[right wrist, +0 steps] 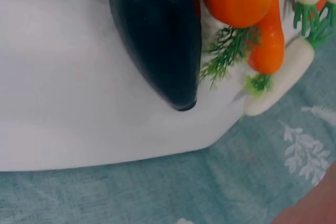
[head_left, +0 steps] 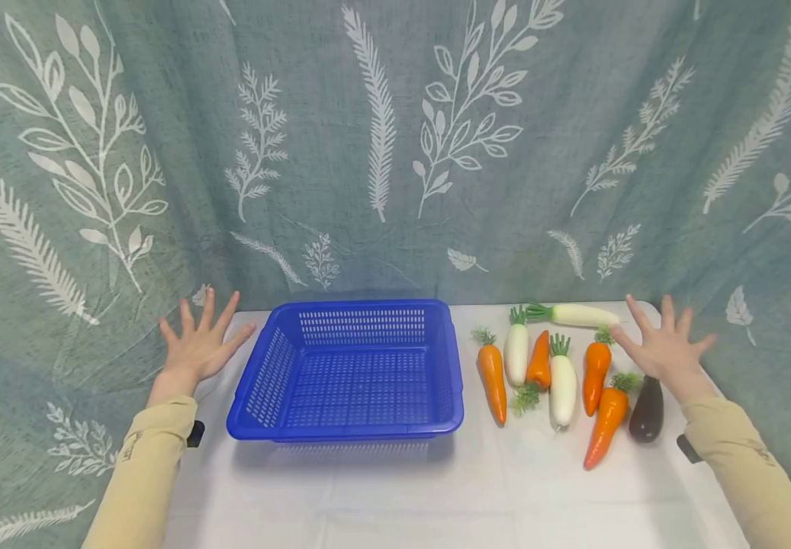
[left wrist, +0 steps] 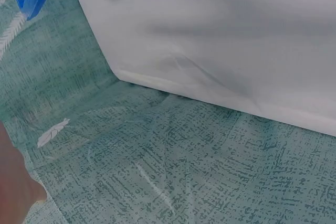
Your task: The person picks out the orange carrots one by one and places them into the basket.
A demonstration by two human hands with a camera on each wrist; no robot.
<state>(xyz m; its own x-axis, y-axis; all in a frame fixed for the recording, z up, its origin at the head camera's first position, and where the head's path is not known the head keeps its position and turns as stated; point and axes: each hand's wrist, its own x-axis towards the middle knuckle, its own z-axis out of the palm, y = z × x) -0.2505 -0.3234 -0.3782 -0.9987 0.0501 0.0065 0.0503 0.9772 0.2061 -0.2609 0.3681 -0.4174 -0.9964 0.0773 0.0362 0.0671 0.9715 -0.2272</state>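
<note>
My left hand [head_left: 196, 343] is held with fingers spread, left of the blue plastic basket [head_left: 343, 433], touching nothing. On the right, my right hand [head_left: 667, 345] is spread too, with nothing in it, over the table's right edge. Nearest to it lies a dark eggplant [right wrist: 155, 35], partly covered by that hand in the head view. Beside the eggplant are several orange carrots [head_left: 609, 425] with leafy green tops and several white radishes [head_left: 563, 390] with green stems. One white radish [head_left: 583, 315] lies crosswise along the back edge.
A white table [head_left: 395, 496] carries the basket and vegetables. Behind and around it hangs a green curtain [head_left: 313, 152] with white leaf prints. The basket stands left of the vegetables, its slatted walls rising above the tabletop.
</note>
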